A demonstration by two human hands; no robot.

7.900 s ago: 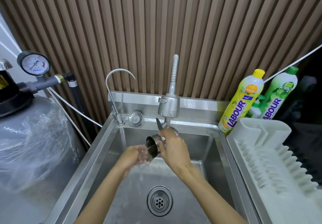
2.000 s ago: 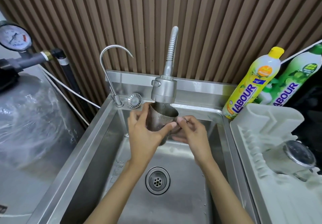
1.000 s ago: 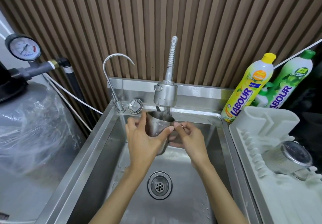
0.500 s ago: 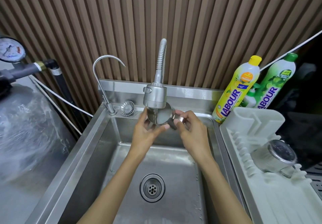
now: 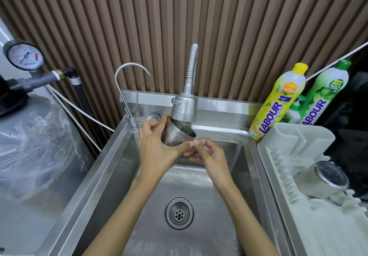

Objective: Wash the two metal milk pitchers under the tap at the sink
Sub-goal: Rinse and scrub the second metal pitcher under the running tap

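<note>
A small metal milk pitcher (image 5: 176, 136) is held tilted right under the spray head of the tap (image 5: 185, 107), over the steel sink (image 5: 111, 162). My left hand (image 5: 157, 152) grips the pitcher's body from the left, thumb and fingers curled round it. My right hand (image 5: 207, 154) sits at the pitcher's lower right side, fingers curled against it; its handle is hidden. A second metal pitcher (image 5: 324, 180) lies on its side in the white drying rack (image 5: 298, 140) to the right.
A thin gooseneck tap (image 5: 127, 88) stands at the sink's back left corner. Two dish soap bottles, yellow (image 5: 278, 102) and green (image 5: 324, 94), stand behind the rack. A plastic-wrapped tank (image 5: 33, 146) with a pressure gauge (image 5: 23, 57) fills the left. The drain (image 5: 179, 213) lies mid-basin.
The first pitcher went from my hands into the drying rack. I hold the other pitcher under the tap, and over the last second it has tilted while my hands shifted round it.
</note>
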